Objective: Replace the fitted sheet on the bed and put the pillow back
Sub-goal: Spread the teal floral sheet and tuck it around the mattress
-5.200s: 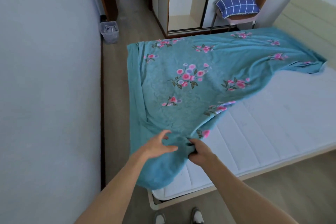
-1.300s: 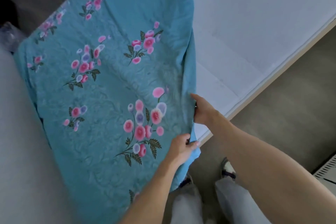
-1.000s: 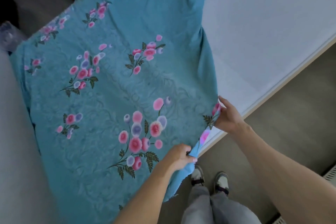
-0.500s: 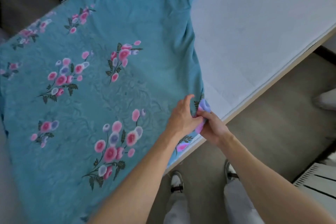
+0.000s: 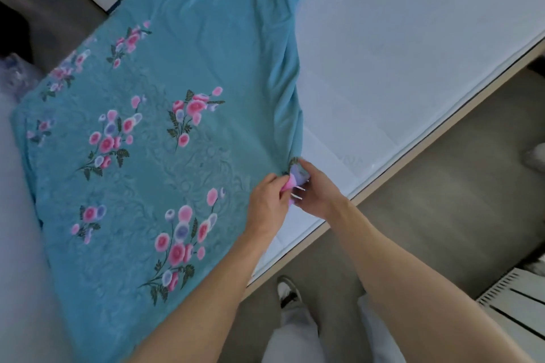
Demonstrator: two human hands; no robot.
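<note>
A teal fitted sheet [image 5: 182,74] with pink flower prints lies spread over the left part of the white mattress [image 5: 407,47]. Its free edge runs up the middle of the bed and the right part of the mattress is bare. Near the mattress's front edge, my left hand [image 5: 267,203] and my right hand [image 5: 314,188] meet at a bunched bit of the sheet's edge. Both pinch that fold, which shows pink and lilac print between the fingers. No pillow is in view.
The bed's pale wooden frame [image 5: 436,132] runs diagonally along the grey floor [image 5: 460,200]. My shoes [image 5: 287,292] and light trousers are below. A white slatted unit [image 5: 519,303] stands at the lower right, a wall [image 5: 20,259] along the left.
My hands, apart along the sheet's edge a second ago, have come together on one bunched fold. The sheet's free edge has bulged slightly to the right.
</note>
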